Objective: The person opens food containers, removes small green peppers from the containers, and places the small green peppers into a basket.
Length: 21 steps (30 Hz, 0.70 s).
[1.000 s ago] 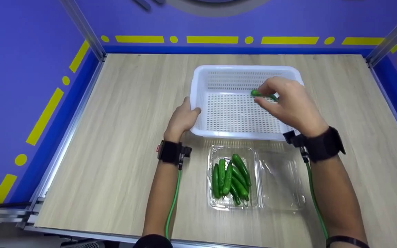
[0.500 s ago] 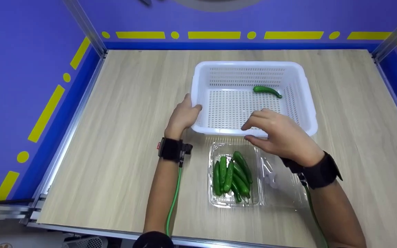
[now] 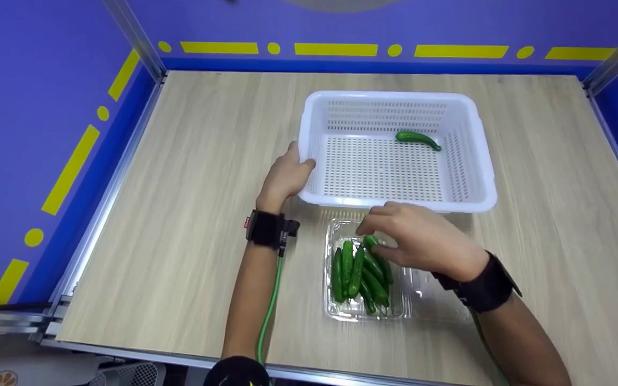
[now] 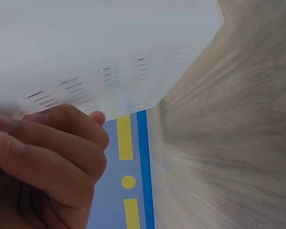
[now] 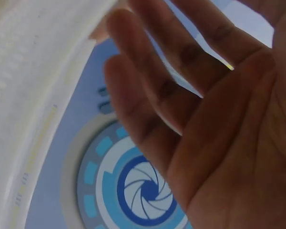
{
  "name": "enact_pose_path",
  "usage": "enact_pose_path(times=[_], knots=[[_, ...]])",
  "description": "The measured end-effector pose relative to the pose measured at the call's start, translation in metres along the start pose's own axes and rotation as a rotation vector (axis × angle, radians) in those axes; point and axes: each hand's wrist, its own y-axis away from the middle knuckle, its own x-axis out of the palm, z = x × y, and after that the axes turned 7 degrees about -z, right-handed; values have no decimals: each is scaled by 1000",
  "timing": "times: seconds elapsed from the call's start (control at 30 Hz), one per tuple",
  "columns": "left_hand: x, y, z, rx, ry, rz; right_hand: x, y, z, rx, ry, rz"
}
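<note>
The fingers (image 3: 376,221) of the right hand (image 3: 427,242) are parted and released, thumb and forefinger spread over the upper end of a heap of slender green vegetables (image 3: 357,273); I cannot tell whether the thumb touches the nearest one. The left hand (image 3: 286,174) grasps the side of a white basket (image 3: 389,95), its thumb over the rim and its other fingers bent against the outside.

Beneath the right hand, the heap lies side by side in a clear plastic container (image 3: 341,229), mostly lengthwise. The container's transparent lid (image 3: 435,306) is folded open on the right, partly hidden by the wrist. Just beyond the container stands the basket, with slotted walls and a perforated floor; a single curved green vegetable (image 3: 418,138) lies inside, near the far right corner.

Each wrist wears a black strap, left (image 3: 264,229) and right (image 3: 486,284). All rests on a pale wood-grained tabletop (image 3: 196,225), bounded by a blue-violet wall (image 3: 502,21) with yellow bars and dots.
</note>
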Motion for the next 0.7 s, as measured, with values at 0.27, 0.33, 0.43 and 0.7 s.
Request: enact_pose_path(times=[0.27,0.33,0.43,0.7], knots=[[1,-1,0,-2,2,-6,23,-3,10,32,34,134],[0,-2,0,3,-9,-4,29,-4,11,22,55,148],[1,-3,1,7,-23,-2,37,-4,13,-8,82,143],[0,-3,-1,-7,-42,-4,51,-4,14,-10,123,123]])
